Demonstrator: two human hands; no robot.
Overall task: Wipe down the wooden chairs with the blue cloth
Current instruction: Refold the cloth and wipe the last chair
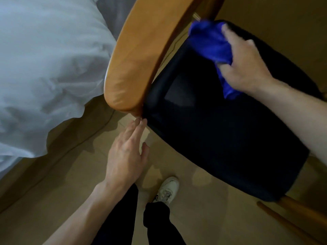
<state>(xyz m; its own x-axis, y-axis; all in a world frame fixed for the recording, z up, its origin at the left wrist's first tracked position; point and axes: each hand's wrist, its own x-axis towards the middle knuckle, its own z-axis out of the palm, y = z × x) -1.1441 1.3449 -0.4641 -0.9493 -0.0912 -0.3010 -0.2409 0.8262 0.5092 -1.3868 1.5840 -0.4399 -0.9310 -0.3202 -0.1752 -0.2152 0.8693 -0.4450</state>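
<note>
Tan floor tiling is lying nearest, with one white shoe planted on it. Above that, the left hand is reaching with fingers straight and loose, holding nothing, its fingertips just at the lower end of the chair's wooden backrest. Beyond, the right hand is gripping the bunched blue cloth and pressing it over the far corner of the dark seat cushion, near the backrest post. A white bed cover is hanging to the left. Judgement: the wood is the target, so the cloth should be moving off the upholstery onto the backrest, following its length, while the free hand is steadying the frame.
</note>
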